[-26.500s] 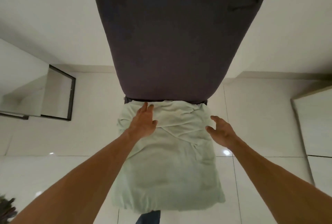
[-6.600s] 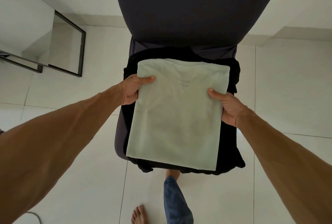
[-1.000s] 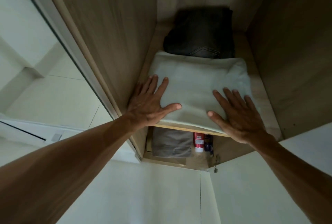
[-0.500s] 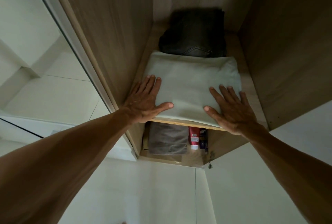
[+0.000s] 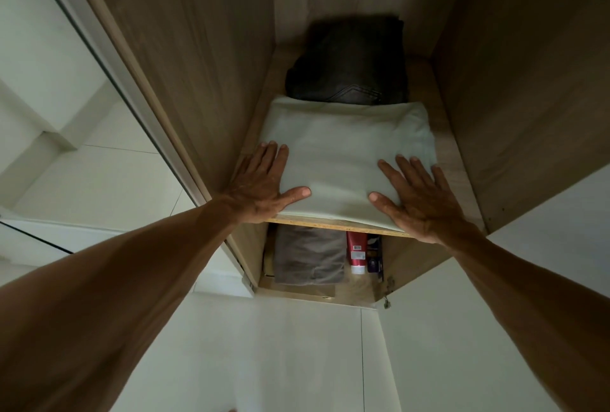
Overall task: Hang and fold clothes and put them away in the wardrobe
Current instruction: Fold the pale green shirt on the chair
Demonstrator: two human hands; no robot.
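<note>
Pressing flat, fingers spread, left hand (image 5: 260, 185) and right hand (image 5: 417, 197) pin the folded pale shirt's (image 5: 343, 154) near corners on the wardrobe shelf (image 5: 330, 222); its bulk lies beyond the fingertips, touching dark jeans (image 5: 350, 61).

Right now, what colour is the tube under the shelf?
Red tube with a white cap, seen in the head view.

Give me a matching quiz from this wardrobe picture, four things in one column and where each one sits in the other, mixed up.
1. pale green folded shirt
2. dark folded jeans
3. grey-brown folded garment
4. red tube

A. back of upper shelf
B. lower shelf, left
C. front of upper shelf, under both hands
D. lower shelf, right of the garment

Pairs: 1-C, 2-A, 3-B, 4-D
</note>
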